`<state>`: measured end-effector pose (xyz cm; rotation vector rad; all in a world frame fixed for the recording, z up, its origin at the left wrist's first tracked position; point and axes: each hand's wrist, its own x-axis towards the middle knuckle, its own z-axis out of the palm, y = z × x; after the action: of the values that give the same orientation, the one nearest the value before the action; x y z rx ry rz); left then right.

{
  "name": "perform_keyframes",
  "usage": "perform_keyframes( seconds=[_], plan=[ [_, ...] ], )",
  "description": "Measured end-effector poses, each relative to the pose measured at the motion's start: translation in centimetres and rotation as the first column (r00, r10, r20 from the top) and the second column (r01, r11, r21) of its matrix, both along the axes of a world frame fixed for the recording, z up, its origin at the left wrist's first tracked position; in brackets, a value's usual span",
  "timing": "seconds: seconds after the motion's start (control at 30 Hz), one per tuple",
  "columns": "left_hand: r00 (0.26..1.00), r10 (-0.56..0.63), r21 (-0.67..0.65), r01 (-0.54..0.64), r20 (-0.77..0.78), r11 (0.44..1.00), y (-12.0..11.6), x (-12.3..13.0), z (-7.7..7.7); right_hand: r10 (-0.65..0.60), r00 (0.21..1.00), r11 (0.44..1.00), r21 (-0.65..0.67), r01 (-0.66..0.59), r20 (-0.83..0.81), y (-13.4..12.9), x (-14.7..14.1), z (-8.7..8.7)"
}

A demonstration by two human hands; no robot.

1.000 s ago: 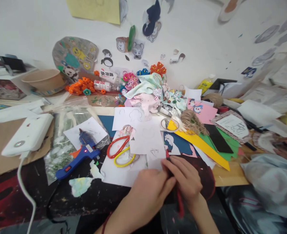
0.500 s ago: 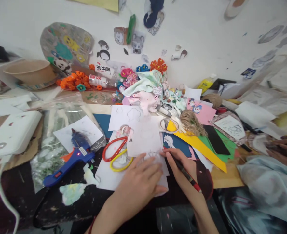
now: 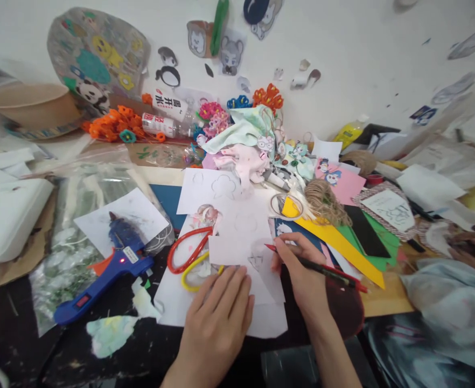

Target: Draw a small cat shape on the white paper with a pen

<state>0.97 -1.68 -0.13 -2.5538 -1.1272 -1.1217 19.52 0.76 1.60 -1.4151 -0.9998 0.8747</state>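
My left hand (image 3: 220, 315) lies flat on white paper sheets, its fingers stretched out and close together. Held in my right hand (image 3: 302, 264) is a red and black pencil (image 3: 326, 268), its red tip pointing left just over the paper. The top sheet (image 3: 231, 245) carries faint drawn lines and a small pencilled shape near the tip. Left of the papers' middle lie scissors (image 3: 187, 256) with one red and one yellow handle loop, their blades hidden under paper. Behind, another sheet (image 3: 187, 196) shows a cloud-like outline.
A blue glue gun (image 3: 116, 269) with a lit light rests at left beside a plastic bag (image 3: 60, 269). Right of the papers are a yellow strip (image 3: 342, 248), twine (image 3: 322, 202) and a tape roll (image 3: 286, 206). Another person's hand (image 3: 474, 248) shows at far right.
My left hand has drawn back toward me, uncovering the pencilled shape. The pencil in my right hand has swung to a flatter angle, its tip lifted. The view has shifted slightly.
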Motion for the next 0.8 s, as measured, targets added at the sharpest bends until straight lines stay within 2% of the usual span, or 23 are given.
perform_keyframes(
  seconds=[0.17,0.27,0.4,0.6,0.8],
  plan=[
    [0.999,0.033,-0.006,-0.033,-0.027,0.999,0.1,0.0,-0.1,-0.035,0.999,0.998,-0.050,0.036,0.023,-0.2,-0.3,-0.4],
    [0.999,0.036,-0.019,-0.036,-0.024,0.999,0.1,0.2,-0.3,-0.032,0.992,0.997,-0.071,0.041,0.120,-0.3,-0.4,-0.4],
    [0.996,0.060,-0.034,-0.058,0.063,0.998,0.1,0.4,-0.7,-0.039,0.965,0.999,-0.016,0.044,0.258,-0.7,-0.5,-0.3],
    [0.997,0.037,-0.059,-0.034,0.065,0.998,0.2,0.3,-0.8,0.028,0.976,0.991,-0.134,0.001,0.216,-1.2,0.0,-0.5],
    [0.997,0.038,-0.055,-0.035,0.071,0.998,0.2,0.3,-0.7,0.048,0.973,0.991,-0.129,-0.019,0.224,-0.9,-0.2,-0.3]
  ],
)
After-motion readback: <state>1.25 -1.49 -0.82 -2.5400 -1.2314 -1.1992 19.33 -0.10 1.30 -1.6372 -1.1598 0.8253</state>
